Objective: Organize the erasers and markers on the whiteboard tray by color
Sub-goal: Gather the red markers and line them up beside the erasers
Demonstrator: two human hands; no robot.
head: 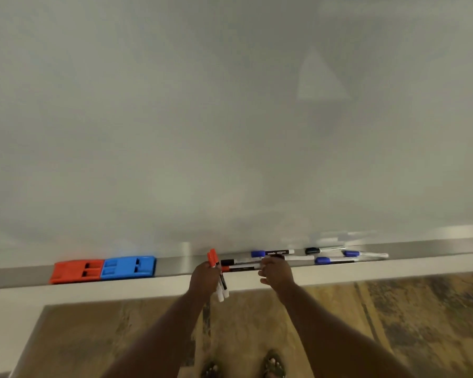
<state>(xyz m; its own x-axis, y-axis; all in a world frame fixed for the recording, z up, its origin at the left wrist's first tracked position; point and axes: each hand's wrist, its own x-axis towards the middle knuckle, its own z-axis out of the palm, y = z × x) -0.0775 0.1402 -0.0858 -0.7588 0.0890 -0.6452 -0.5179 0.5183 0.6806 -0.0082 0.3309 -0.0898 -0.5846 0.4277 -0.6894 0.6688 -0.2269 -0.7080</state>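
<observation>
Erasers (pixel 103 270) parked at 9 o'clock. Left hand (pixel 204 279) fingers clamp two red markers (pixel 217 276); right hand (pixel 276 271) fingers half-curled, grabbing another. Blue (pixel 350 253) and black (pixel 313 250) ones at 3 o'clock unsorted.

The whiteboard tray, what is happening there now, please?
A person is sorting it by colour. The left hand holds two red-capped markers upright, and the right hand reaches among the markers lying on the tray, near a red one. A red eraser and a blue eraser sit side by side, touching, at the left. Blue and black markers lie mixed at the right.
</observation>
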